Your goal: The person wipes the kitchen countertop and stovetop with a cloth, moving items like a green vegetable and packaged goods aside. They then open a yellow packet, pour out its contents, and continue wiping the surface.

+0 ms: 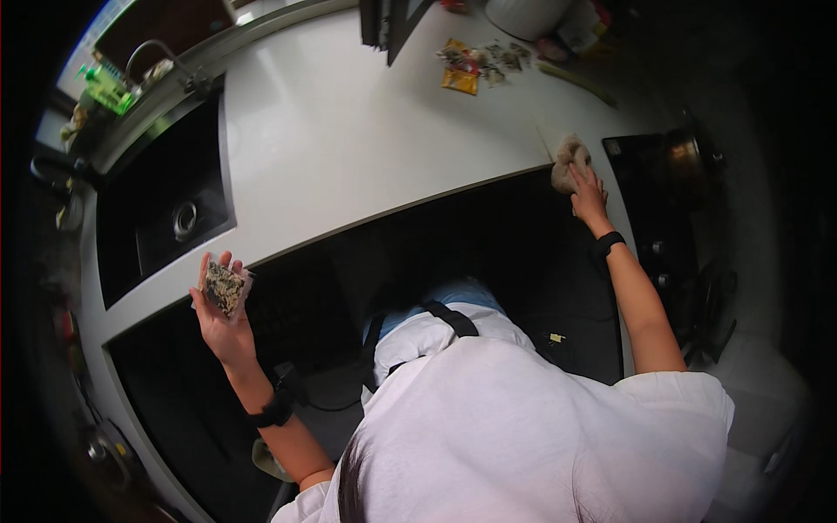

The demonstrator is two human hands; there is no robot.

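Note:
On my upturned left palm [225,327] lies a small clear packet of dried flakes [225,289], above the counter's front edge near the sink. My right hand [590,199] presses a beige cloth [570,163] onto the corner of the white countertop [340,144], beside the stove. Several more clear packets [507,59] and a yellow sachet [460,82] lie in a loose pile at the back of the counter, away from both hands.
A dark sink [167,196] with a metal drain is set in the counter at left, with a green pump bottle [108,90] behind it. A black cooktop [644,189] is at right. A green stalk [579,84] and a white pot [526,16] stand or lie at the back right.

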